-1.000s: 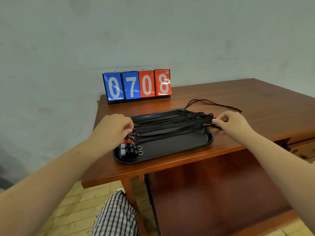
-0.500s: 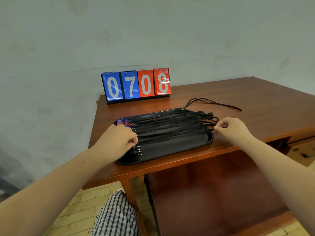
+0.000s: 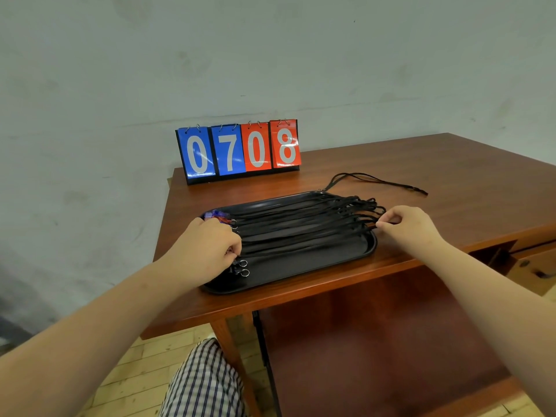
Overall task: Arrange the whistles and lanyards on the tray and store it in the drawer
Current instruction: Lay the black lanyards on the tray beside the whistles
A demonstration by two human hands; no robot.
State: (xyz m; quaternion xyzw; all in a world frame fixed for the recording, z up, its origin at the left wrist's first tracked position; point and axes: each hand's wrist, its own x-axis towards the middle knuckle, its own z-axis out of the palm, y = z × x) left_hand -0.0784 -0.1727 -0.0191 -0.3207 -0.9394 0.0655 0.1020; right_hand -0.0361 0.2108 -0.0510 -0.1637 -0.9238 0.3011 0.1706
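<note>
A black oval tray point(image 3: 301, 267) lies near the front edge of the wooden desk. Several black lanyards point(image 3: 301, 224) stretch across it from left to right, side by side. Whistles sit at their left ends; a blue one point(image 3: 214, 215) shows at the tray's far left corner, and metal rings point(image 3: 244, 267) show near the front. My left hand point(image 3: 207, 246) covers most of the whistles and pinches the left end of a lanyard. My right hand point(image 3: 412, 225) pinches the right end of a lanyard at the tray's right rim. One more lanyard point(image 3: 376, 179) lies loose on the desk behind the tray.
A flip scoreboard point(image 3: 239, 150) reading 0708 stands at the back left of the desk point(image 3: 436, 176), against the wall. A drawer front with a handle point(image 3: 532, 263) shows under the desk top at the right. My checked trouser leg point(image 3: 204, 383) is below the desk edge.
My left hand slid toward the front along the whistle ends, uncovering the blue whistle at the back. My right hand shifted slightly nearer along the lanyards' right ends.
</note>
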